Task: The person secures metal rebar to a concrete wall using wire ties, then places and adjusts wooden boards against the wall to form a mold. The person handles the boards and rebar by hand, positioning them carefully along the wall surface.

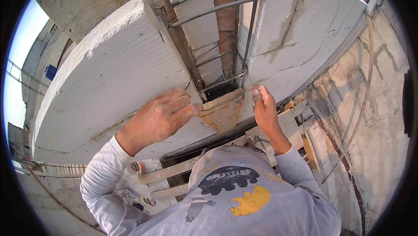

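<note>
My left hand (164, 113) grips the lower inner corner of the left white block (96, 75), its fingers bent and pressed beside a tan, stained board (222, 114). My right hand (265, 112) pinches a thin wire (251, 80) at the near inner edge of the right white block (305, 23). Between the blocks runs an upright channel with a cage of steel bars (220, 9), crossed by bent rungs and tied with wires. A dark gap shows at the cage's lower end, just above the tan board.
Wooden planks (174, 168) lie below me, with gaps between them. A cracked, rough concrete surface (365, 105) with a long rod is at the right. At the far left are buildings, cables, a blue object (50, 72) and sky.
</note>
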Demonstrator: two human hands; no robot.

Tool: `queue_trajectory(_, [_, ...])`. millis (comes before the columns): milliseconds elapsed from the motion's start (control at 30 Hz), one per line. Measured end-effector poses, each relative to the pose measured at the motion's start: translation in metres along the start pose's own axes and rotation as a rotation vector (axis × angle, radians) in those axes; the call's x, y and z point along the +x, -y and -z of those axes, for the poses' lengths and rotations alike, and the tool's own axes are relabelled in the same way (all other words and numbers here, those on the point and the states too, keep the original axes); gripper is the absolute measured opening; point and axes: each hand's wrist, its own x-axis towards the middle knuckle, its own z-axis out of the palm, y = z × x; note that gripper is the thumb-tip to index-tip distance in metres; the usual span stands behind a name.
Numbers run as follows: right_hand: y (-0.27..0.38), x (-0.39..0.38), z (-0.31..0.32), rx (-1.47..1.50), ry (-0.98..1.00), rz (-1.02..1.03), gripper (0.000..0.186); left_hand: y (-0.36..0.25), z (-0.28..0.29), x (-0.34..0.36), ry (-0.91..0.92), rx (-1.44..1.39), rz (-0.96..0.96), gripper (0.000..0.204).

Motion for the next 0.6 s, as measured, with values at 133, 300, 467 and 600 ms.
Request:
queue_trajectory(133, [0.024, -0.001, 0.011, 0.250, 0.118, -0.155, 0.030, 0.001, 0.000, -0.002, -0.044, -0.062, 0.031, 0.034])
queue_trajectory(300, [0.033, -0.005, 0.011, 0.244, 0.172, -0.256, 0.030, 0.003, -0.010, -0.008, -0.177, -0.236, 0.066, 0.030])
queue_trajectory(467, [0.040, -0.005, 0.013, 0.541, 0.169, -0.430, 0.028, 0.003, -0.024, -0.016, -0.319, -0.296, 0.082, 0.029])
queue_trajectory(600, [0.013, 0.000, 0.018, 0.142, 0.158, -0.257, 0.029, 0.001, -0.028, -0.011, -0.355, -0.223, 0.032, 0.028])
